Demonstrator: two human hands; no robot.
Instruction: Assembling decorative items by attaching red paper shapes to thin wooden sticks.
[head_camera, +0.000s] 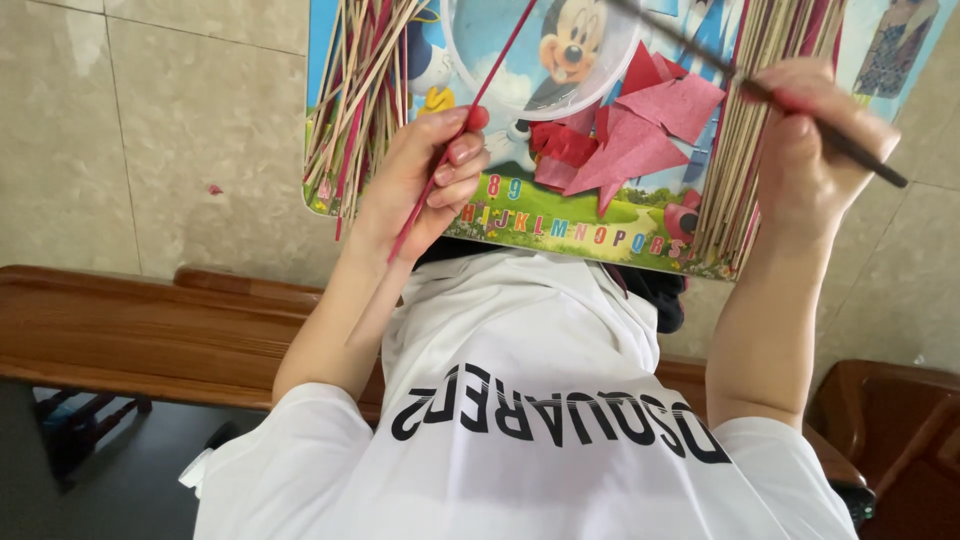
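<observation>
Red stick (455, 150) pinched in my left hand (425, 175), above the cartoon-printed surface (560, 225).
Right hand (815, 150) grips a dark stick (850, 150); beige tiled floor (160, 130) beyond.

A thin red stick (455, 140) slants across the colourful picture board, pinched in the left hand (425, 175). A dark, slender stick (800, 115) (its far end out of frame) angles through the right hand (815, 150).

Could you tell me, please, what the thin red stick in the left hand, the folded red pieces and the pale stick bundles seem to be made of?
Thin red stick: probably painted or dyed wood or bamboo; straight, rigid, matte.
Folded red pieces: apparently paper; flat with sharp creases and a dull surface.
Pale stick bundles: likely bare bamboo or wood; tan, unpainted, slender.
</observation>
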